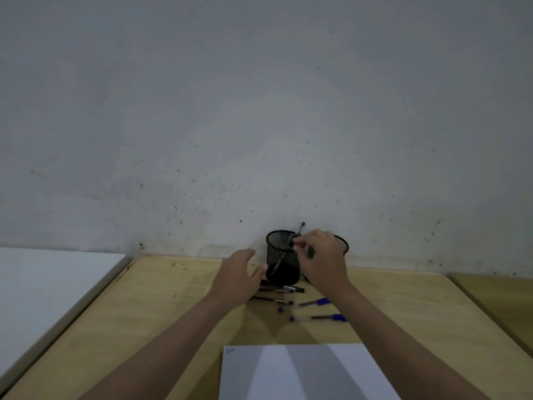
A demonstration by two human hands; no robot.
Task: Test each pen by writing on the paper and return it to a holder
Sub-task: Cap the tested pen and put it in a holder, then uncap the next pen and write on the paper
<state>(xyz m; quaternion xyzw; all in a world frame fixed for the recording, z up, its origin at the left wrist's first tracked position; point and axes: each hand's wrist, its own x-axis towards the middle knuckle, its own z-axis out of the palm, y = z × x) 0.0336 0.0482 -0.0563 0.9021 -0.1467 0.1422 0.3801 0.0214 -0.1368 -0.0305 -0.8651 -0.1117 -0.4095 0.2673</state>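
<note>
A black mesh holder (281, 256) stands at the table's far edge by the wall. A second mesh holder (342, 243) is beside it, mostly hidden behind my right hand (321, 259). That hand pinches a grey pen (301, 226) at the first holder's rim; the pen leans inside with its top sticking out. My left hand (239, 277) hovers open just left of the holder, thumb near its base. Two black pens (290, 289) (274, 300) and two blue pens (314, 302) (320, 317) lie on the table in front. The white paper (308, 370) lies nearest me, a small scribble in its top-left corner.
The wooden table (150, 313) ends against a grey wall (259, 111). A white surface (43, 293) adjoins the table on the left. Another wooden surface (501, 301) begins at the right, past a narrow gap.
</note>
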